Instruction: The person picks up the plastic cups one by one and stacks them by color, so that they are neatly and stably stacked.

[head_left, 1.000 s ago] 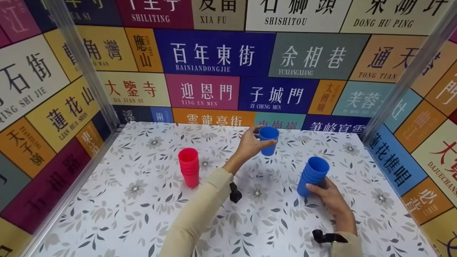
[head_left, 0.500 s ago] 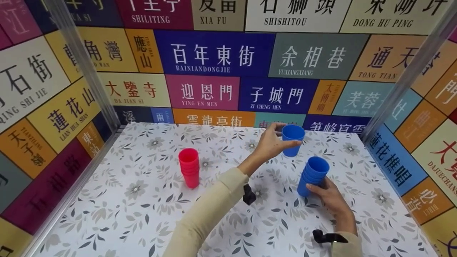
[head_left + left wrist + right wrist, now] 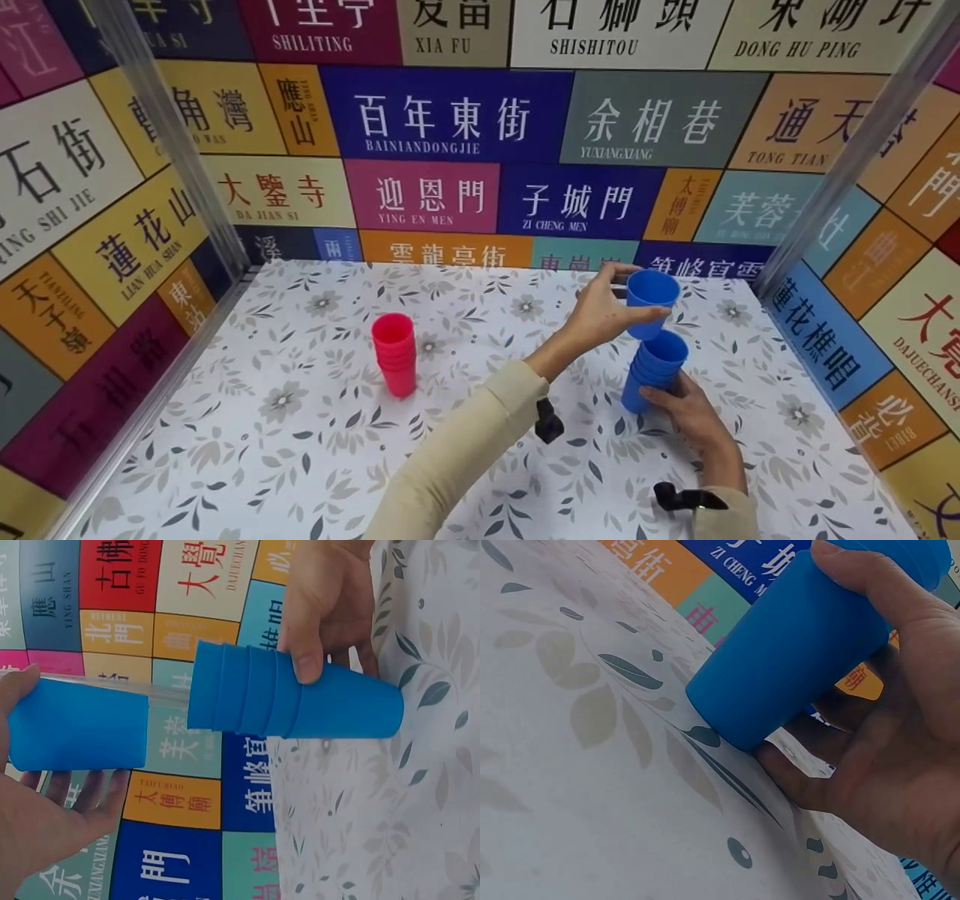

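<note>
A single blue cup (image 3: 651, 300) is pinched between the thumb and fingers of my left hand (image 3: 604, 309). It hangs upright just above a stack of nested blue cups (image 3: 649, 379). In the left wrist view a gap separates the single cup (image 3: 82, 724) from the rim of the stack (image 3: 285, 694). My right hand (image 3: 694, 412) grips the stack low on its right side, thumb in front. The stack's base rests on the table, as the right wrist view shows on the lowest cup (image 3: 780, 652); some right fingers are hidden behind it.
A stack of nested red cups (image 3: 394, 356) stands upright on the table left of my arms. White cloth with a leaf pattern covers the table (image 3: 300, 450). A wall of coloured name panels (image 3: 450, 112) rises behind its back edge, with clear corner posts at both sides.
My left hand has carried the single blue cup rightward, from behind the middle of the table to above the blue stack. The right hand and both stacks stay in place.
</note>
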`<state>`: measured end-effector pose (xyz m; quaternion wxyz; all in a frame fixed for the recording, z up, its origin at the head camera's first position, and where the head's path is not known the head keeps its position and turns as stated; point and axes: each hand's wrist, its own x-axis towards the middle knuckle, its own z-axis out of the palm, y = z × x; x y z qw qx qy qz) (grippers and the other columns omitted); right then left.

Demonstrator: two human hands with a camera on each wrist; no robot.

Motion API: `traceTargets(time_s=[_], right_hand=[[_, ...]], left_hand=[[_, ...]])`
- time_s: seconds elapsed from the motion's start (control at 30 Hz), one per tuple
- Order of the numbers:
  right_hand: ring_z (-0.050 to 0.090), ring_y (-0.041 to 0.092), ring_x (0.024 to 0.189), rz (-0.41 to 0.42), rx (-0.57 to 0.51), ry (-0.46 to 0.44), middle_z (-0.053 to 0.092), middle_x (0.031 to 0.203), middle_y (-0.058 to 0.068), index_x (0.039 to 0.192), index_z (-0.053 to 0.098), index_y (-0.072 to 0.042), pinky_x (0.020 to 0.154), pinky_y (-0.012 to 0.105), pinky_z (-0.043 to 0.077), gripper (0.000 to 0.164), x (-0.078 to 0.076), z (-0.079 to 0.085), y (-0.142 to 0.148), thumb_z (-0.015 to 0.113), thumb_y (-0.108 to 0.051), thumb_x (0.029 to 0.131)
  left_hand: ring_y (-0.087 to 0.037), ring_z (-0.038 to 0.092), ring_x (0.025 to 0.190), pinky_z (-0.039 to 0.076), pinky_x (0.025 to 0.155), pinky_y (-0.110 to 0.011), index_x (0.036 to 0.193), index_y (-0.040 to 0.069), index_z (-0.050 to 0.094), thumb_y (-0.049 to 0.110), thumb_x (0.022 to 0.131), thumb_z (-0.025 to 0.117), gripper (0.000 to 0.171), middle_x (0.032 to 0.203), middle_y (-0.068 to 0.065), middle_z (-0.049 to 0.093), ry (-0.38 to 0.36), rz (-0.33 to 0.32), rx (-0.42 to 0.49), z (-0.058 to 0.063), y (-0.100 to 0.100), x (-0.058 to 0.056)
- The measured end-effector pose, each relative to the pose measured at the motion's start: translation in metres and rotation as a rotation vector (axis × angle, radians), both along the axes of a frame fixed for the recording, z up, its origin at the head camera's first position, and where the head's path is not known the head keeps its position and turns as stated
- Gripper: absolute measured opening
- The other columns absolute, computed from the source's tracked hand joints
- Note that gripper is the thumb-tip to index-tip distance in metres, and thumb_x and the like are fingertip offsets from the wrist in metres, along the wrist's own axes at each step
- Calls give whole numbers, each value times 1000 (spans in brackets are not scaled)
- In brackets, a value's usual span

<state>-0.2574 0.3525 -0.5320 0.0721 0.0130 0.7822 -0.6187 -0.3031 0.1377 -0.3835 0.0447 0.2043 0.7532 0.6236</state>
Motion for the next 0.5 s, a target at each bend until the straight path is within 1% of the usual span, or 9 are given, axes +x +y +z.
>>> traceTargets(time_s=[0.13,0.2,0.3,0.5], right_hand=[[24,40,152,-1,-1,4,26,164,22,160,15,-9,125,58,17,89,1,0,0,71,-28,94],[22,40,153,0,4,0,25,164,22,161,13,-10,125,60,15,91,1,-1,0,71,-31,94],[20,41,154,4,-7,7,23,165,21,161,12,-11,124,62,13,90,0,-2,1,70,-30,94],[22,41,153,13,-4,14,24,165,21,161,12,-13,124,62,15,89,0,-3,2,69,-30,95]], left_hand=[[-11,61,117,56,90,-26,136,26,51,34,79,86,67,133,3,59,-2,-7,23,0,5,4],[-10,60,117,55,89,-25,136,26,51,34,79,85,68,133,4,59,-2,-14,29,0,9,6],[-8,60,116,54,91,-23,138,25,50,35,80,85,68,133,5,59,0,-28,36,0,14,8],[-7,60,116,53,95,-26,140,24,50,34,81,84,68,134,5,59,17,-45,26,-5,25,9]])
